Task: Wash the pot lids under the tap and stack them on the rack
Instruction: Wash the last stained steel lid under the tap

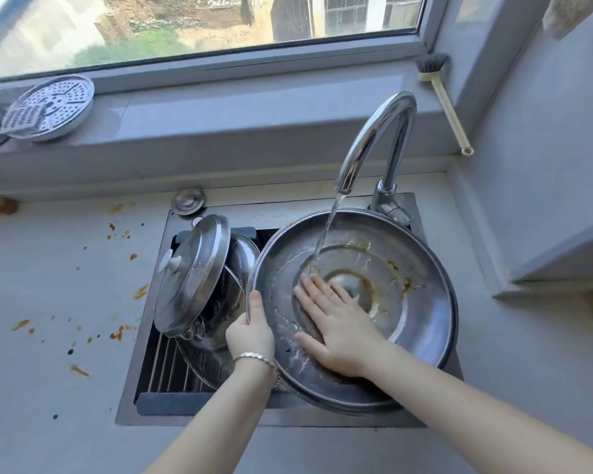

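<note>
Washing: left grip (250, 333) clamps lid (425, 319) rim; right grip (336, 330) flat on inside. Next, probably: stains (396, 268) beyond right grip.

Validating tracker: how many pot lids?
5: large lid under the tap; white-knobbed lid, steel lid behind it, glass lid on the rack; small lid behind the sink. Others may be hidden.

One wide-angle view, taken from the person's head, faces forward and steeply down over the sink (271, 217), so near that the large pot lid (425, 319) fills the middle. The left hand (250, 333) and right hand (336, 330) reach in from the bottom edge; the window (199, 22) runs across the top.
</note>
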Demonstrator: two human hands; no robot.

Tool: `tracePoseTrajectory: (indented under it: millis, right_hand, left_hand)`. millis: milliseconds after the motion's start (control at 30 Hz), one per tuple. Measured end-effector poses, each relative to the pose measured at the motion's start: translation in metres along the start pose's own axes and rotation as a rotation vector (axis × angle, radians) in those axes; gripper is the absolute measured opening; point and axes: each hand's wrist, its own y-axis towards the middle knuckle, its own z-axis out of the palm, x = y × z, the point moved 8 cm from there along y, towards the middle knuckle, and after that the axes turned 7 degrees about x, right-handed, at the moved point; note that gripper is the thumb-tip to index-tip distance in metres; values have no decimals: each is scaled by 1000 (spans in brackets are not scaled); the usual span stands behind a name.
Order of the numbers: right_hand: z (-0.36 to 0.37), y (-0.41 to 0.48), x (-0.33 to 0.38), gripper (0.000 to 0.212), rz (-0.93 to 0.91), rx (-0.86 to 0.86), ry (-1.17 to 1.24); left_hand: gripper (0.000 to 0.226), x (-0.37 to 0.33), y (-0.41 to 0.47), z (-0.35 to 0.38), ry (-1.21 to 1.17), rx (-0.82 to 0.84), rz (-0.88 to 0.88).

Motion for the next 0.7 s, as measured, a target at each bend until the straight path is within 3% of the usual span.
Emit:
tracePoseTrajectory:
  millis: [67, 267, 433, 600, 700]
  right_hand:
    - [-2, -7, -9, 81, -2, -2, -59]
    - [-32, 10, -66, 98, 291, -43, -11]
    - [-9, 1, 6, 84, -147, 86, -16]
    - [-27, 0, -43, 88, 119, 19, -15]
    - [-15, 0, -10, 90, 4, 90, -22]
  left_hand:
    - [50, -3, 1, -7, -19, -19, -3]
    - [52, -2, -7, -9, 18, -26, -18]
    - [54, -14, -4, -17, -14, -53, -13]
    - [51, -10, 1, -25, 47, -82, -12]
    - [51, -13, 1, -25, 38, -89, -24]
